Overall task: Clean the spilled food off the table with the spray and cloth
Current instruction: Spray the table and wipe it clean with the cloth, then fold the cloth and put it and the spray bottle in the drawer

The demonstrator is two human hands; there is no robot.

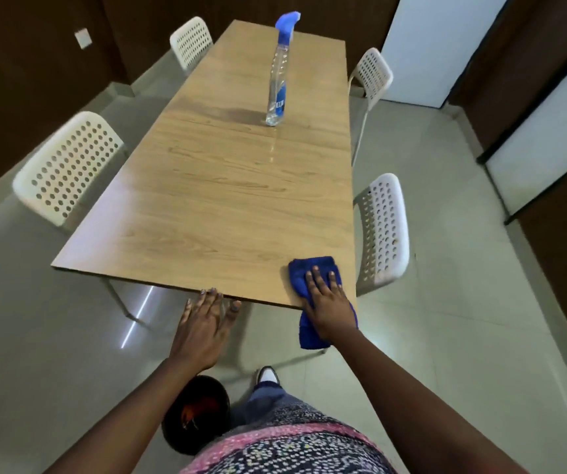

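Observation:
A long wooden table stretches away from me. My right hand presses flat on a blue cloth at the table's near right corner; part of the cloth hangs over the near edge. With straight fingers, my left hand sits at the near edge, its fingertips touching the edge. A clear spray bottle with a blue trigger head stands upright far down the table, towards the right. A darker damp patch lies left of the bottle's base. No food is visible on the tabletop.
White perforated chairs stand along both sides: two on the left and two on the right. A dark round bin sits on the tiled floor by my feet.

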